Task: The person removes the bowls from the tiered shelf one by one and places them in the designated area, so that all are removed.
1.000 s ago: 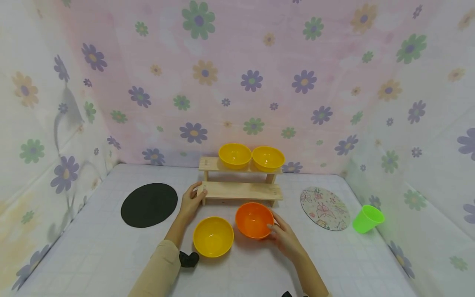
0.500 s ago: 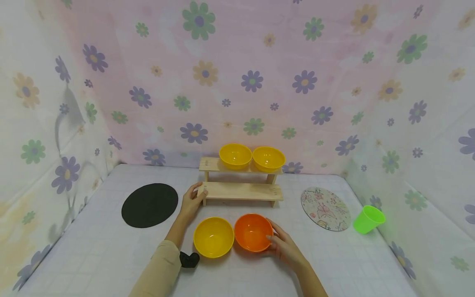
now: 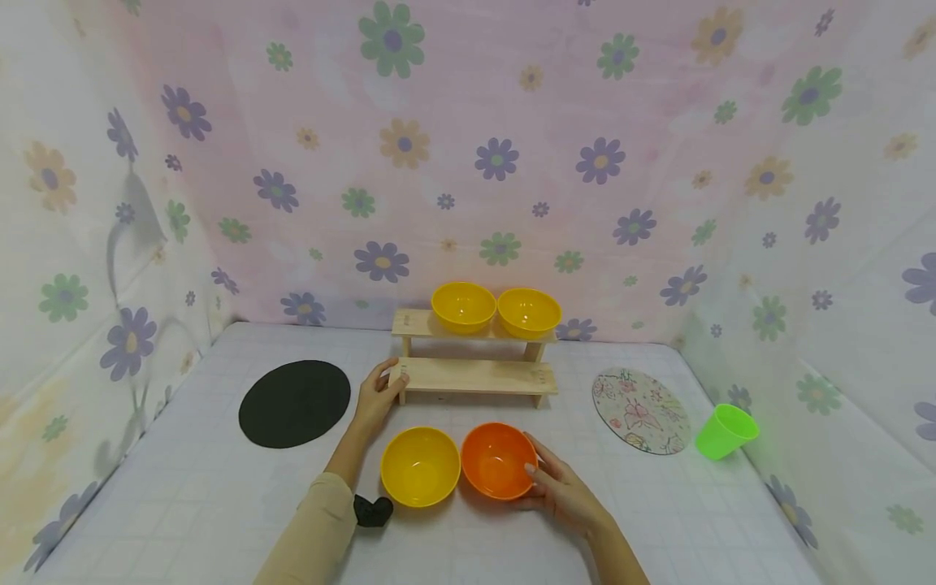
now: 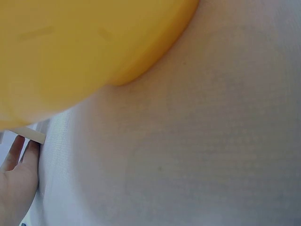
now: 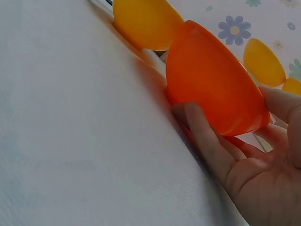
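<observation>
In the head view my right hand [image 3: 563, 491] holds an orange bowl [image 3: 500, 461] by its right side. The right wrist view shows the bowl's outside [image 5: 211, 80], fingers spread around its side and low under it, close to the white cloth. Just left of it stands a yellow bowl [image 3: 420, 467], the two rims side by side. My left hand [image 3: 376, 398] grips the left end of the lower board of a two-step wooden stand [image 3: 475, 375]. In the left wrist view, the yellow bowl [image 4: 84, 52] fills the upper left and the left hand [image 4: 19, 188] shows at the edge.
Two more yellow bowls [image 3: 463, 307] sit on the stand's upper board. A black round mat [image 3: 296, 404] lies at left, a patterned round mat [image 3: 640, 410] at right. A tilted green cup [image 3: 725, 431] is near the right edge. Flowered cloth walls enclose the table.
The orange bowl has moved toward the person and slightly left with my right hand, from near the stand to beside the yellow bowl. My left hand stays on the stand.
</observation>
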Tool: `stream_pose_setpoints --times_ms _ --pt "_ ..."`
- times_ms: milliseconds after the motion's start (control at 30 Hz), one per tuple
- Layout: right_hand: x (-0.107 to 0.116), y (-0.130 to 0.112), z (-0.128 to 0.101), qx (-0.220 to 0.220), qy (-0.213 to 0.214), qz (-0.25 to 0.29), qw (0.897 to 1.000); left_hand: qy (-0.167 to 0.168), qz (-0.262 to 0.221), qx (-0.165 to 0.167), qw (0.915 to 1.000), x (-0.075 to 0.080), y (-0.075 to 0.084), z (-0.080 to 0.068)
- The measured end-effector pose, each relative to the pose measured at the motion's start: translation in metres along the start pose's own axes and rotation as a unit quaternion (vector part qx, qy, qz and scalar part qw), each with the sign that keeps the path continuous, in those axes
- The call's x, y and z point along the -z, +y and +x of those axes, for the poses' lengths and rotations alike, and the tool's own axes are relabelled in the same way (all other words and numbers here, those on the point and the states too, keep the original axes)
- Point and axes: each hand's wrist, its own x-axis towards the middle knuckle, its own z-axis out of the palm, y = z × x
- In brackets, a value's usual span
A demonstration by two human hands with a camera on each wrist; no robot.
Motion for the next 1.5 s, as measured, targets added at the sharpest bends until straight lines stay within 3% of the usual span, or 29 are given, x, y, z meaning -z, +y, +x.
stream_pose_setpoints --times_ms 533,800,1100,1233,1500 --pt "0.009 -0.004 -0.002 -0.011 0.047 -0.1 0.994 0.0 0.004 0.001 1.0 -0.001 0.003 -0.001" --pt "0.019 -0.02 0.004 0.007 0.152 -0.188 0.97 0.012 -0.01 0.002 0.9999 0.002 -0.013 0.009" --pt "0.041 -0.062 0.022 0.043 0.216 -0.172 0.96 0.017 0.004 -0.006 0.9998 0.004 -0.026 0.015" --pt "0.047 -0.082 0.03 0.058 0.218 -0.177 0.958 0.011 0.007 -0.007 0.9999 0.004 -0.026 0.015" --pt "0.06 -0.107 0.048 0.081 0.211 -0.147 0.963 0.016 0.006 -0.002 0.9999 0.005 -0.026 0.014"
